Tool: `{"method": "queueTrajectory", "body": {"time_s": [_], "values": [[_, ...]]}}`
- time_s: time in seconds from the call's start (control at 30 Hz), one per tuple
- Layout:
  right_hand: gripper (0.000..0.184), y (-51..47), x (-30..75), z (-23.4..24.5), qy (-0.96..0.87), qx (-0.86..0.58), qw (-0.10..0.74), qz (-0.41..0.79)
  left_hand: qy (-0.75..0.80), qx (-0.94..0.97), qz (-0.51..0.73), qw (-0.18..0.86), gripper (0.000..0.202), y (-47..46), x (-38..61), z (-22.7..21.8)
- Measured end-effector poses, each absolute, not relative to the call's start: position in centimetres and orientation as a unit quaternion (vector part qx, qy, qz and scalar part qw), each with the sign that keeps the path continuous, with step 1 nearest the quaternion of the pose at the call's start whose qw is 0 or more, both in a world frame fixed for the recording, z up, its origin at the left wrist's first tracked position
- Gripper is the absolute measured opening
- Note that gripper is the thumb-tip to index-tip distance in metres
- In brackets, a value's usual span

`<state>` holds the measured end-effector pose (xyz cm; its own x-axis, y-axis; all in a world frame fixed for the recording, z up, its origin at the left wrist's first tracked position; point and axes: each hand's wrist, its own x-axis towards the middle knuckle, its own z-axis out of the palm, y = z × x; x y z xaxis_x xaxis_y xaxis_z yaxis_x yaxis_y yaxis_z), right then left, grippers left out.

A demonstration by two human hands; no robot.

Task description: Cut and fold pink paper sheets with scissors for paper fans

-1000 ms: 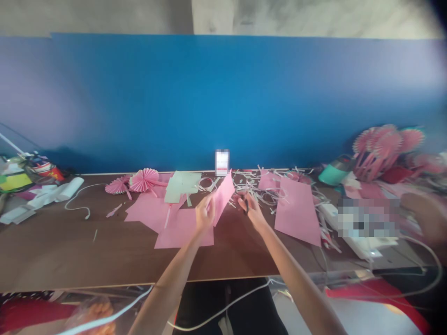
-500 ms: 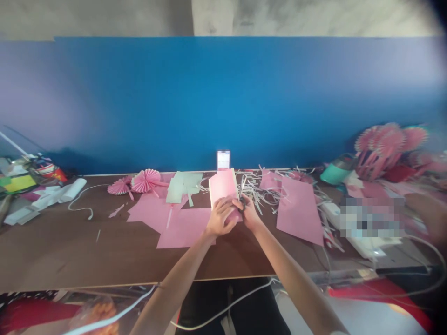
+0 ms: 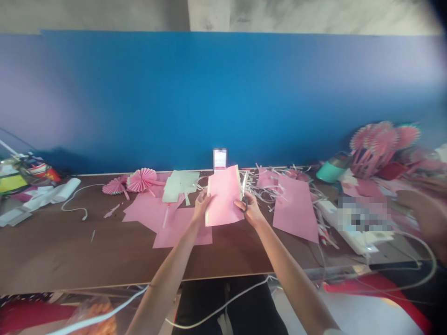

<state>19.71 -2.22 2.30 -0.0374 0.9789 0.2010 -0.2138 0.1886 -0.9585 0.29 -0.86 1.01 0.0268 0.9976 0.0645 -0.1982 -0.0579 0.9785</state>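
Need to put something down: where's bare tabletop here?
Bare brown tabletop lies left of the pink paper sheets, in front of the white cable, and along the table's front edge. Crowded: white paper strips behind the right hand.

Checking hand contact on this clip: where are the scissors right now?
In the head view, the scissors are in the right hand, at the right edge of the pink paper sheet, above the middle of the table.

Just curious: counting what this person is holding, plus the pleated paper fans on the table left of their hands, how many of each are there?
Pink paper sheet: 1
Black-handled scissors: 1
Pink paper fans: 2
Total: 4
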Motion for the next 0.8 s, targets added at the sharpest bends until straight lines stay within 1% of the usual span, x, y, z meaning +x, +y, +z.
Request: {"method": "queueTrajectory", "body": {"time_s": [0.03, 0.1, 0.2, 0.27, 0.37, 0.4, 0.5, 0.57, 0.63, 0.7, 0.73, 0.8], "values": [[0.029, -2.1, 19.9, 2.4, -0.505, -0.38, 0.584, 0.509, 0.416, 0.461, 0.527, 0.58, 0.057, -0.8, 0.0, 1.0], [0.029, -1.9, 20.4, 2.4, -0.509, -0.391, 0.579, 0.502, 0.423, 0.452, 0.487, 0.616, 0.052, -0.7, -0.4, 1.1], [0.029, -1.4, 21.4, 1.9, -0.533, -0.416, 0.549, 0.491, 0.445, 0.483, 0.452, 0.603, 0.043, -0.5, -0.6, 1.1], [0.03, -1.2, 22.0, 1.3, -0.541, -0.437, 0.525, 0.49, 0.474, 0.533, 0.434, 0.551, 0.032, -0.3, -0.8, 1.0], [0.034, -1.1, 22.6, 0.2, -0.527, -0.489, 0.484, 0.499, 0.545, 0.591, 0.42, 0.42, 0.017, 0.0, -1.1, 0.6], [0.034, -1.0, 22.7, -0.1, -0.522, -0.507, 0.47, 0.499, 0.561, 0.601, 0.415, 0.391, 0.014, 0.0, -1.1, 0.5], [0.029, -0.9, 22.6, -0.9, -0.525, -0.54, 0.445, 0.485, 0.586, 0.616, 0.379, 0.367, 0.008, 0.1, -1.2, 0.0], [0.025, -0.8, 22.3, -1.1, -0.541, -0.551, 0.431, 0.467, 0.605, 0.629, 0.364, 0.327, 0.004, 0.2, -1.0, -0.1], [0.025, -0.7, 22.0, -1.1, -0.57, -0.562, 0.411, 0.436, 0.617, 0.642, 0.372, 0.261, 0.004, 0.2, -0.8, -0.2], [0.026, -0.7, 21.8, -0.9, -0.601, -0.568, 0.406, 0.388, 0.61, 0.652, 0.39, 0.226, 0.01, 0.2, -0.7, -0.1], [0.026, -0.8, 21.8, -0.8, -0.613, -0.567, 0.411, 0.367, 0.601, 0.651, 0.402, 0.231, 0.013, 0.2, -0.6, 0.0], [0.028, -0.9, 21.8, -0.7, -0.626, -0.554, 0.425, 0.348, 0.576, 0.632, 0.44, 0.272, 0.019, 0.2, -0.6, 0.1]]}}
